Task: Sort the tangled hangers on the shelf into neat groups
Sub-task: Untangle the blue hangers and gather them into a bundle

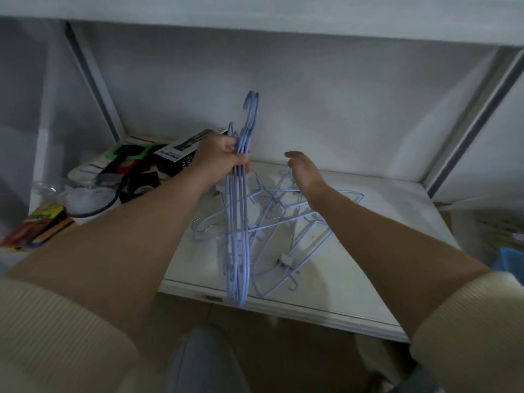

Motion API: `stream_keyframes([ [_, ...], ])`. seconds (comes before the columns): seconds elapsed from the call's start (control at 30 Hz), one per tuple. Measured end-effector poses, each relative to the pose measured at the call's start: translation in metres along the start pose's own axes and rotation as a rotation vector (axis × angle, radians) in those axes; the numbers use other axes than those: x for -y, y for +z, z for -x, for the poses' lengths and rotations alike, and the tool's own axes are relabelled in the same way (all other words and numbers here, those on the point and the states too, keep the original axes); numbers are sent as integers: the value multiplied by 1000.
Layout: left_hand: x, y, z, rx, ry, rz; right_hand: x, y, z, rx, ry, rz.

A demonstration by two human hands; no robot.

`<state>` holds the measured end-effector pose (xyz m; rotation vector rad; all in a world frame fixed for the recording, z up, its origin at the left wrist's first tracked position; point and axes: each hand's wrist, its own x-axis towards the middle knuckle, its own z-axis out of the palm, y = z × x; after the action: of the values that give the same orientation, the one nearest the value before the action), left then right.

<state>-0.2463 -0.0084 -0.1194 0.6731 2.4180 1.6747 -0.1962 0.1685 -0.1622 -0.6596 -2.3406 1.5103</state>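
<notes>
My left hand (219, 158) grips a bundle of lilac wire hangers (238, 222) near their necks. The bundle stands upright on edge, hooks pointing up toward the back wall and lower ends hanging past the shelf's front edge. A tangled heap of lilac and white hangers (286, 222) lies flat on the white shelf (368, 251), some fitted with clips. My right hand (307, 173) hovers over the heap with fingers loosely spread and holds nothing.
At the shelf's left end are a black box (181, 156), a green and black item (131, 154), clear plastic packaging (82, 197) and colourful packets (39, 228). Metal uprights frame both sides. A blue bin (510, 262) sits lower right.
</notes>
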Motion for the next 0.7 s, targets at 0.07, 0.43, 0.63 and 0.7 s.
stream_keyframes([
  [0.07,10,0,-5,5,-1,-29,-9,7,-7,23,14,23],
  [0.43,56,-6,-28,2,-4,-94,-46,60,-54,213,107,268],
  [0.63,65,-11,-32,3,-36,-33,-51,87,-79,246,116,512],
  [0.7,66,-11,-31,5,-42,-22,-51,91,-82,265,103,615],
])
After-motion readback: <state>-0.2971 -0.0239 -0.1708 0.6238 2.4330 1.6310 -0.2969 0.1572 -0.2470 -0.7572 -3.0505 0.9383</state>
